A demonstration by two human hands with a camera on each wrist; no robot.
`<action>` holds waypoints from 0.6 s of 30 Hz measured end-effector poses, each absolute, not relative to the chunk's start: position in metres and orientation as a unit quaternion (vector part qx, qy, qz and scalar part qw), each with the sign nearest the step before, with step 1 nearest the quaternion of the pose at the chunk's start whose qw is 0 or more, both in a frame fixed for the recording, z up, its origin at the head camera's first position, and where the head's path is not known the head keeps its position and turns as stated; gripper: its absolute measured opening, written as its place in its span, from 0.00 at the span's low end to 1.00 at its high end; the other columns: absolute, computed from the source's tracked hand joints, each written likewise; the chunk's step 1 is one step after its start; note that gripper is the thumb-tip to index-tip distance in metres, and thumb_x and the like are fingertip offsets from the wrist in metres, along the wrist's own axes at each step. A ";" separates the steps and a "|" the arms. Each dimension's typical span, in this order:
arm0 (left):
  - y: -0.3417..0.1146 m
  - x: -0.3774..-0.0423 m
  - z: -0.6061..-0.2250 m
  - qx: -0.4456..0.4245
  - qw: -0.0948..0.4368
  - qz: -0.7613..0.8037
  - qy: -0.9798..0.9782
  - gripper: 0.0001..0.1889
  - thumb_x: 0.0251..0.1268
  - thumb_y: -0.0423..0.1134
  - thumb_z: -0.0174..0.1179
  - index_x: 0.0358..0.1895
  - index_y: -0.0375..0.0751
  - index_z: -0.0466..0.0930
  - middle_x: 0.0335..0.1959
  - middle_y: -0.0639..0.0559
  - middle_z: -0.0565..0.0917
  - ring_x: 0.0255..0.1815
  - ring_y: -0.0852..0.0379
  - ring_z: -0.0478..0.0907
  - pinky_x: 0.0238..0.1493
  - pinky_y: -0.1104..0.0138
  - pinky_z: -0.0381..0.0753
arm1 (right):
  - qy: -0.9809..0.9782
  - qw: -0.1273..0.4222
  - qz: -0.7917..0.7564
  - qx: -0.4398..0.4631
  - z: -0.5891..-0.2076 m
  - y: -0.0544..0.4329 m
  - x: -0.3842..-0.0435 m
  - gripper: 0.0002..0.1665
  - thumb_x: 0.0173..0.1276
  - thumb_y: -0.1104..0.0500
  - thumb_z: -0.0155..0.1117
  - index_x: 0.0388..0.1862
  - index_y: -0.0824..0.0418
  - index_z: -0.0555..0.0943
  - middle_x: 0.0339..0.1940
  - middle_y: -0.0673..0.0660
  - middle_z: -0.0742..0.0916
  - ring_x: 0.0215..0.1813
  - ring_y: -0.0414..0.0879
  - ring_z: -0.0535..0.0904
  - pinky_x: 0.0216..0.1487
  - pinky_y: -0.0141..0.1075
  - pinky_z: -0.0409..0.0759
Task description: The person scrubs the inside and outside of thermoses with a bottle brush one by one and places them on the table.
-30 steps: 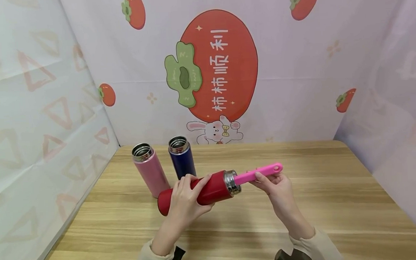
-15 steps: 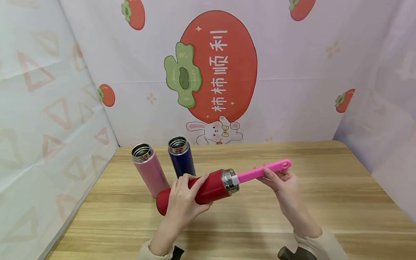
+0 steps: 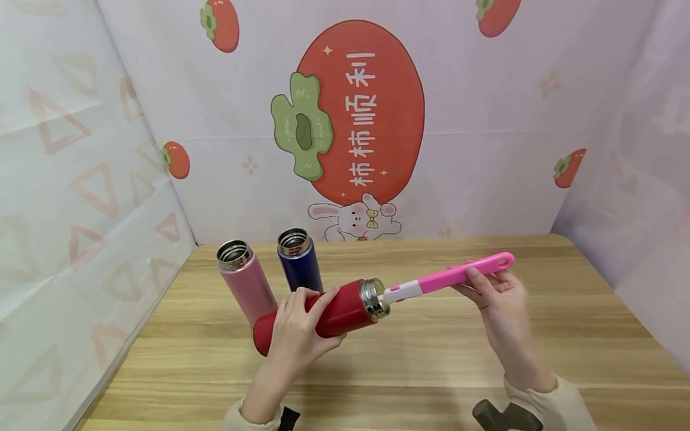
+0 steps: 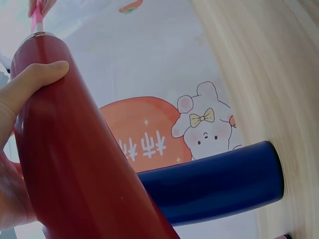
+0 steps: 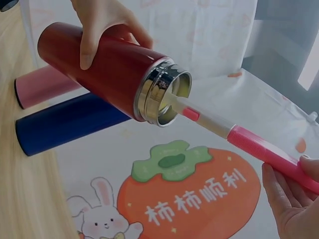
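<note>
My left hand (image 3: 296,331) grips a red thermos bottle (image 3: 345,309) round its middle, tilted with its steel mouth up to the right. Between thumb and fingers, my right hand (image 3: 499,299) pinches the pink handle of a bottle brush (image 3: 447,278). Its white shaft enters the mouth, and the brush head is hidden inside the bottle. In the right wrist view the same white shaft (image 5: 209,120) shows a pink button. Behind the red bottle stand an uncapped pink bottle (image 3: 249,282) and an uncapped dark blue bottle (image 3: 301,264), partly covered by it.
The wooden table (image 3: 554,335) spreads under both hands. A white printed cloth (image 3: 480,173) hangs behind its far edge, and more cloth (image 3: 93,205) hangs along the left side.
My right hand has moved right and slightly up, drawing the brush partly out, so its white shaft now shows. The red bottle has shifted slightly left.
</note>
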State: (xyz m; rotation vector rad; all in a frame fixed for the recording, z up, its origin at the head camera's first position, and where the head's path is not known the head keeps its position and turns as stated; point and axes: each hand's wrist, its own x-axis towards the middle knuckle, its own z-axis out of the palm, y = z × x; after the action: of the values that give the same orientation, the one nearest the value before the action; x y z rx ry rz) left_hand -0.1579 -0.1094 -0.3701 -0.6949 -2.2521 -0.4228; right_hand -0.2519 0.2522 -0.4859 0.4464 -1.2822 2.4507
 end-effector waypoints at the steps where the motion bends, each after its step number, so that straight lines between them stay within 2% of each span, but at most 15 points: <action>1: -0.110 -0.158 -0.370 -0.271 0.364 -0.165 -0.876 0.36 0.25 0.46 0.74 0.51 0.51 0.74 0.36 0.46 0.73 0.37 0.50 0.71 0.36 0.59 0.73 | -0.452 0.171 0.861 0.161 -0.483 0.254 -0.250 0.19 0.62 0.75 0.49 0.53 0.77 0.65 0.47 0.77 0.75 0.49 0.71 0.70 0.46 0.56 0.69; 4: -0.110 -0.157 -0.369 -0.276 0.363 -0.166 -0.875 0.36 0.26 0.47 0.74 0.51 0.51 0.73 0.36 0.46 0.73 0.37 0.50 0.71 0.36 0.59 0.73 | -0.460 0.177 0.854 0.165 -0.455 0.248 -0.233 0.18 0.62 0.74 0.49 0.52 0.78 0.66 0.46 0.76 0.77 0.47 0.68 0.73 0.45 0.55 0.70; 9: -0.110 -0.156 -0.368 -0.277 0.364 -0.166 -0.874 0.36 0.25 0.47 0.74 0.50 0.51 0.74 0.36 0.46 0.73 0.37 0.51 0.71 0.36 0.59 0.73 | -0.452 0.192 0.857 0.157 -0.375 0.213 -0.181 0.16 0.59 0.71 0.56 0.44 0.81 0.69 0.37 0.69 0.82 0.40 0.57 0.80 0.42 0.47 0.74; 10: -0.110 -0.156 -0.368 -0.276 0.363 -0.166 -0.874 0.36 0.25 0.47 0.74 0.50 0.51 0.74 0.36 0.46 0.73 0.38 0.51 0.71 0.36 0.59 0.73 | -0.433 0.184 0.867 0.165 -0.377 0.213 -0.182 0.16 0.58 0.69 0.59 0.42 0.79 0.71 0.37 0.67 0.83 0.39 0.54 0.81 0.43 0.45 0.75; 13: -0.111 -0.156 -0.367 -0.275 0.361 -0.167 -0.875 0.36 0.25 0.47 0.74 0.50 0.50 0.74 0.37 0.46 0.73 0.38 0.50 0.71 0.36 0.59 0.73 | -0.421 0.189 0.873 0.157 -0.356 0.204 -0.170 0.08 0.59 0.71 0.57 0.37 0.75 0.74 0.32 0.63 0.84 0.35 0.49 0.82 0.40 0.40 0.77; 15: -0.112 -0.156 -0.367 -0.274 0.358 -0.167 -0.877 0.36 0.25 0.47 0.74 0.50 0.51 0.74 0.37 0.46 0.73 0.38 0.50 0.71 0.36 0.59 0.73 | -0.411 0.192 0.878 0.151 -0.350 0.203 -0.167 0.06 0.60 0.72 0.54 0.36 0.74 0.75 0.31 0.63 0.84 0.34 0.49 0.82 0.39 0.40 0.77; 16: -0.113 -0.157 -0.367 -0.273 0.357 -0.167 -0.878 0.36 0.25 0.47 0.74 0.50 0.51 0.74 0.37 0.46 0.72 0.38 0.50 0.71 0.37 0.59 0.73 | -0.398 0.185 0.884 0.160 -0.365 0.215 -0.177 0.07 0.60 0.73 0.53 0.37 0.74 0.75 0.33 0.64 0.84 0.36 0.51 0.82 0.41 0.41 0.77; 17: -0.113 -0.157 -0.366 -0.273 0.357 -0.166 -0.878 0.36 0.25 0.47 0.74 0.50 0.51 0.74 0.37 0.46 0.72 0.38 0.50 0.71 0.37 0.59 0.72 | -0.415 0.197 0.878 0.139 -0.350 0.210 -0.168 0.07 0.60 0.74 0.52 0.37 0.75 0.75 0.32 0.64 0.84 0.35 0.51 0.82 0.40 0.42 0.77; 18: -0.114 -0.157 -0.367 -0.273 0.356 -0.166 -0.878 0.36 0.25 0.47 0.74 0.50 0.51 0.74 0.37 0.46 0.72 0.38 0.50 0.71 0.37 0.58 0.72 | -0.409 0.197 0.880 0.137 -0.350 0.212 -0.168 0.07 0.60 0.74 0.52 0.38 0.77 0.74 0.33 0.65 0.84 0.35 0.52 0.82 0.40 0.42 0.76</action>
State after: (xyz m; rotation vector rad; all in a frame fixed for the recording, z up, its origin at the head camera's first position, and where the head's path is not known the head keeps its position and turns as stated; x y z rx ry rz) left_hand -0.1567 -0.1139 -0.3665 -0.7044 -2.2692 -0.4285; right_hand -0.1683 0.2118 -0.3503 0.3849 -1.1445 2.4651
